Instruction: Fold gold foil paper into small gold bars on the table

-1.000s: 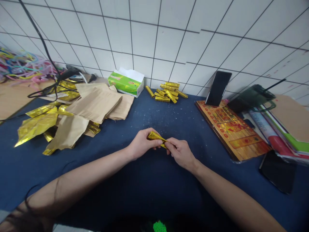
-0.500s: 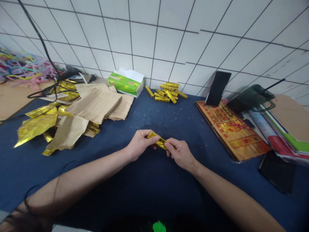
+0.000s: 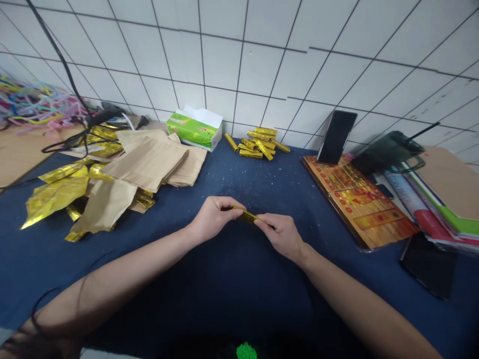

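Head view: we have crumpled gold foil (image 3: 56, 192) and brown paper sheets (image 3: 145, 163) on the blue surface (image 3: 239, 187). Our left hand (image 3: 214, 217) pinches one end of a twisted gold foil strip (image 3: 245, 215), our right hand (image 3: 280, 236) the other, below a heap of gold foil sticks (image 3: 257, 144).

Glossy gold foil strip (image 3: 247, 216), matt brown kraft paper (image 3: 145, 162), rough navy cloth tabletop (image 3: 239, 184)

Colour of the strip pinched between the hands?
Shiny gold foil strip, clearest in the head view.
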### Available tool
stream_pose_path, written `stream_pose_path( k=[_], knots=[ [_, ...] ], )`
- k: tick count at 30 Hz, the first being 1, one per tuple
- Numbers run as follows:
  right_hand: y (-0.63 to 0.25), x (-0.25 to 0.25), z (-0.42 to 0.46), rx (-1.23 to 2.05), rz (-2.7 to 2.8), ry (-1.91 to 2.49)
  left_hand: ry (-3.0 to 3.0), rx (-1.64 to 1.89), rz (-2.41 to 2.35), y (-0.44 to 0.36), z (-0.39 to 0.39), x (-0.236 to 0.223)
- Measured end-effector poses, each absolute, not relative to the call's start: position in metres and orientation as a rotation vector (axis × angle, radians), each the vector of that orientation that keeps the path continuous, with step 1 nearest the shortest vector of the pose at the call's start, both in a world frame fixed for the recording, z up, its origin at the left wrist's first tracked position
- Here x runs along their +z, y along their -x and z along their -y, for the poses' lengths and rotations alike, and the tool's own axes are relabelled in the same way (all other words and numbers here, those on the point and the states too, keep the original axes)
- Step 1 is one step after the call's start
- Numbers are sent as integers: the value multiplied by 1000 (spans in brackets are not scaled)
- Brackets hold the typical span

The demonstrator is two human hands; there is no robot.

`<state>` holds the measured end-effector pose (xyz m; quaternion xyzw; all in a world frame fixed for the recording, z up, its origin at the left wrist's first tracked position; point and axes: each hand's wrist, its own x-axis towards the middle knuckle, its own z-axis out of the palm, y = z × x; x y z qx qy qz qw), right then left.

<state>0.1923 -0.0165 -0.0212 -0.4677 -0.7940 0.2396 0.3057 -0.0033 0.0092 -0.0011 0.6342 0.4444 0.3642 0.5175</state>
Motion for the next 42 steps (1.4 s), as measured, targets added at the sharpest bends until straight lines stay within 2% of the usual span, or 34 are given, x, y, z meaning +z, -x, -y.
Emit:
stream_pose_path(
  k=[6,12,16,20,29,37,42],
  knots=[
    [-203,-33,7,184,2206,1225,-2485,1006,-892,11,-8,-11],
    [-203,-36,5,-38,2375,1291,-3039,593,-916,10,-2,-10],
    [-204,-28,5,-123,2495,1296,-3083,304,-875,8,5,-7],
    [-207,-19,6,-117,2591,1295,-3073,188,-831,6,10,-7],
    [-206,-18,7,-101,2596,1341,-3068,199,-816,4,15,-10],
    [-207,-30,-2,130,2437,1407,-2976,376,-887,1,13,-19],
    [-207,-28,0,52,2494,1391,-2982,356,-893,0,16,-19]
  ],
)
